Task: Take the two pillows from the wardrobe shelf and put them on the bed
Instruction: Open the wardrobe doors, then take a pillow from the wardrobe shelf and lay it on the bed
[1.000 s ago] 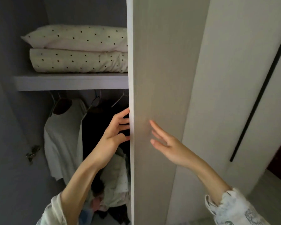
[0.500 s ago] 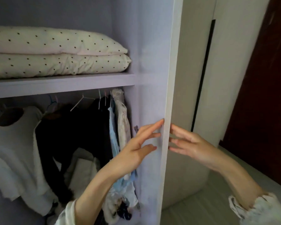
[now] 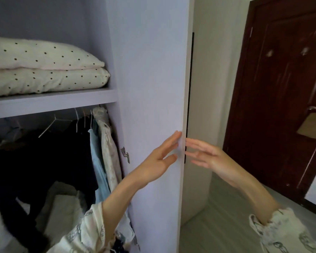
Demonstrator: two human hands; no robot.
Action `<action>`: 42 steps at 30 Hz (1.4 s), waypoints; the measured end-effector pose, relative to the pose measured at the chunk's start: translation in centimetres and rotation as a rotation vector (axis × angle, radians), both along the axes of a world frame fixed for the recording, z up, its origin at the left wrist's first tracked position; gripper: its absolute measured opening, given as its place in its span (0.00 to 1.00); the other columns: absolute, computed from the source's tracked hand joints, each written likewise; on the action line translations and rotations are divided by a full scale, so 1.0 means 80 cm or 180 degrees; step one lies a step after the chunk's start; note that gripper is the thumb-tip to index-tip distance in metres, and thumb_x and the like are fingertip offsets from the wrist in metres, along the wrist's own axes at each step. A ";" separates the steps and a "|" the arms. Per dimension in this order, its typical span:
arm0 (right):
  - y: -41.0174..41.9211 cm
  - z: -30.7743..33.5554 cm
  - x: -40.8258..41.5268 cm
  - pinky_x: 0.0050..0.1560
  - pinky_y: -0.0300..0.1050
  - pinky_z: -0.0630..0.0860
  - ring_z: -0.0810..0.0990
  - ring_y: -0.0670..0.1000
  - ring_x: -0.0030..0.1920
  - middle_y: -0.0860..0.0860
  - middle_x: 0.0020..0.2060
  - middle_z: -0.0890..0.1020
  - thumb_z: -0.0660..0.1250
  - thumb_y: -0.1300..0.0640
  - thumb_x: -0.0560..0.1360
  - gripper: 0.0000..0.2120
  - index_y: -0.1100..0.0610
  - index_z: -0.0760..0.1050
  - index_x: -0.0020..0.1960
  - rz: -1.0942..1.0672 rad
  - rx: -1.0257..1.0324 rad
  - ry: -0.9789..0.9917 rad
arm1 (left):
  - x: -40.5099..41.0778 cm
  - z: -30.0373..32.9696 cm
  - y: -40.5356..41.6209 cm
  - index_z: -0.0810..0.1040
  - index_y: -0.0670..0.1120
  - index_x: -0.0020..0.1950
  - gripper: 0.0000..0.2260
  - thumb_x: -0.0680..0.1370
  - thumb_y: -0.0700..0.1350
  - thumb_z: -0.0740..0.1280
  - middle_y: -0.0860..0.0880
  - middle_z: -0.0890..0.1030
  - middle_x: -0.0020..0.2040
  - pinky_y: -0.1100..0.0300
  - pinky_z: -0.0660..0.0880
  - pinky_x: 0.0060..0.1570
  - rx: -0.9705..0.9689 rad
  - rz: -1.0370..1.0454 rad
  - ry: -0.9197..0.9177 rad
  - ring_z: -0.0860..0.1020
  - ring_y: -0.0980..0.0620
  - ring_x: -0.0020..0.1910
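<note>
Pillows (image 3: 44, 68) on shelf (image 3: 53, 102) (polka-dotted)

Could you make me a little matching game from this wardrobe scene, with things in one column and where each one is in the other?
Things:
1. pillows
2. clothes
3. left hand
4. brown door

Places:
A. hanging under the shelf
B. far right of the view
C. stacked on the shelf
D. on the inner face of the wardrobe door

Pairs: 1-C, 2-A, 3-D, 4-B
</note>
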State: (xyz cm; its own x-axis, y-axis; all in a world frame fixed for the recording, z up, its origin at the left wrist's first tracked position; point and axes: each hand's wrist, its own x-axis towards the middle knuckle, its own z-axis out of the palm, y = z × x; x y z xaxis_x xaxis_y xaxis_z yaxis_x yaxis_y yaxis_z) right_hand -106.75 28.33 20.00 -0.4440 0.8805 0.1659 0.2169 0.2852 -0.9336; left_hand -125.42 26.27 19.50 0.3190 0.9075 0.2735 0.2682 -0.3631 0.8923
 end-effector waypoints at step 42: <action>0.241 0.243 -0.725 0.66 0.49 0.61 0.65 0.54 0.68 0.53 0.67 0.71 0.63 0.50 0.76 0.24 0.53 0.65 0.70 -0.0254 0.3813 -0.0713 | -0.721 0.234 0.081 0.66 0.55 0.69 0.21 0.77 0.50 0.63 0.52 0.67 0.69 0.61 0.59 0.66 0.2139 0.3026 0.2330 0.64 0.54 0.68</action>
